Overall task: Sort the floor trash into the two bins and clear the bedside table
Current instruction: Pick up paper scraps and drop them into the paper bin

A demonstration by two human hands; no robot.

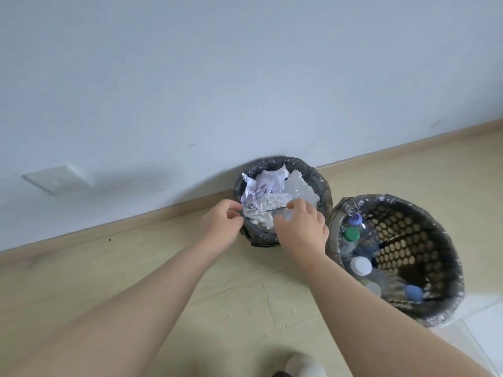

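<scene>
Two black mesh bins lined with bags stand on the floor by the wall. The left bin (321,183) is filled with crumpled white paper (262,186) and clear plastic. The right bin (424,221) holds several plastic bottles (360,265) with green, white and blue caps. My left hand (221,227) grips the left bin's near rim, fingers curled over the bag edge. My right hand (302,229) is over the same bin and pinches a small printed paper slip (273,204), with something clear partly hidden under its fingers.
A white wall with a wall plate (57,180) and a wooden skirting board runs behind the bins. The floor is pale wood, with white tile (484,322) at the right. Small crumbs lie on the floor. A foot in a white sock (304,365) shows at the bottom edge.
</scene>
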